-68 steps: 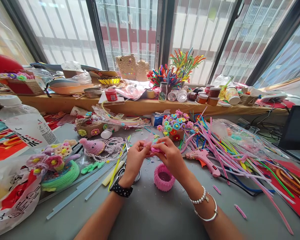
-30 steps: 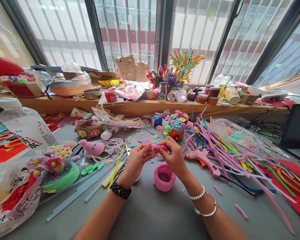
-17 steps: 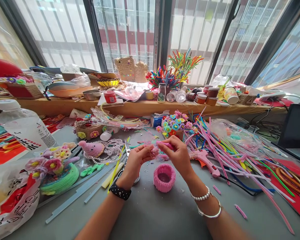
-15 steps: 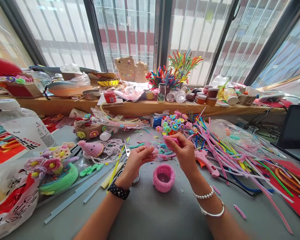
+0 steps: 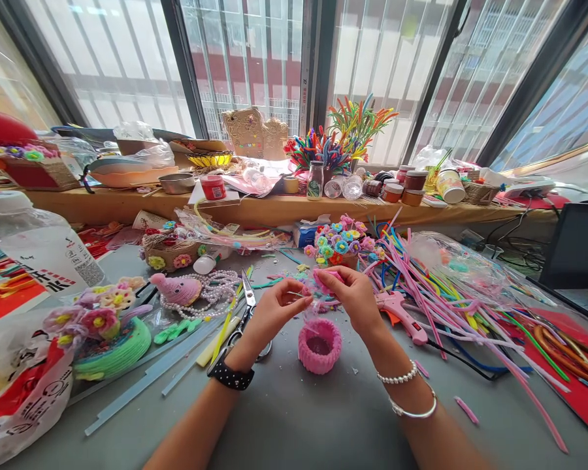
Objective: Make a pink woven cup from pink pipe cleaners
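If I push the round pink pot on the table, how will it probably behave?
The pink pot would probably slide rather than tip, since it sits low and broad. Its fuzzy, ribbed look suggests it may squash slightly.

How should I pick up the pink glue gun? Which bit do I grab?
Best by the handle, coming from the near right side. The glue gun lies with its handle slanting that way, while its front end is hidden behind the person's right hand. I'd grip just above where the black cord trails off. Whether it's hot doesn't show, so avoid the front.
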The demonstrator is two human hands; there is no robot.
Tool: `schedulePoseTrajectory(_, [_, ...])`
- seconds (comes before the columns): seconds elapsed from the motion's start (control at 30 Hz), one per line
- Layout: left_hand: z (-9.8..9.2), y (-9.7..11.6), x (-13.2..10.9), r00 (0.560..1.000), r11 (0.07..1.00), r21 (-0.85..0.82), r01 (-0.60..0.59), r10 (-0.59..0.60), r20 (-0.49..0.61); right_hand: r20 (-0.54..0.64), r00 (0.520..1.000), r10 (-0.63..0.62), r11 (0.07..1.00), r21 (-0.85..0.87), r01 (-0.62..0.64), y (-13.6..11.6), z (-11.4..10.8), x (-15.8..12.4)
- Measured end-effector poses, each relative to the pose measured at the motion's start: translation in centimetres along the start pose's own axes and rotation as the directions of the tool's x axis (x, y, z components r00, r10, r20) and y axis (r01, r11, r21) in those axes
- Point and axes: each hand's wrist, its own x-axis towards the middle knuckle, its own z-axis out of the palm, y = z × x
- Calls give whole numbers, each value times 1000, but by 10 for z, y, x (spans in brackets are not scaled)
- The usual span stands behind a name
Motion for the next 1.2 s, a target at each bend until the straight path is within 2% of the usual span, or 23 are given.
schedulePoseTrajectory(0.13, [1,-2,1,999,998,-66,-10,8,-33,-50,982,182,962,214,-168,2,1,3])
schedulePoseTrajectory(0.23, [2,-2,0,997,997,-75,-10,4,-78,-60,962,266,915,331,-232,2,1,4])
schedulePoseTrajectory(0.43, [3,-5,0,975,988,-39,-150,141,-169,-73,957,280,896,379,-233,2,3,4])
schedulePoseTrajectory(0.57, [4,-6,1,977,987,-97,-129,110,-185,-83,961,265,911,348,-221,4,5,3])
schedulePoseTrajectory(0.67, [4,-5,2,988,984,-169,-49,23,-151,-108,980,167,964,228,-139,7,5,3])
schedulePoseTrajectory(0.73, [3,-6,3,988,982,-189,-13,-16,-153,-118,993,31,994,110,-18,10,4,4])
schedulePoseTrajectory(0.8, [3,-8,4,982,985,-173,-13,-20,-186,-119,986,-119,993,-7,119,11,3,4])
schedulePoseTrajectory(0.9, [2,-10,4,970,992,-120,-34,4,-243,-98,946,-310,937,-202,286,9,4,1])
schedulePoseTrajectory(1.0, [2,-9,3,970,987,-154,-42,3,-242,-16,895,-445,818,-413,399,6,7,-4])
schedulePoseTrajectory(1.1, [3,-8,2,980,967,-255,-26,-25,-197,61,868,-493,723,-526,448,5,8,-6])
schedulePoseTrajectory(1.2, [2,-8,1,983,948,-316,-28,-31,-179,105,858,-503,691,-548,472,7,8,-6])
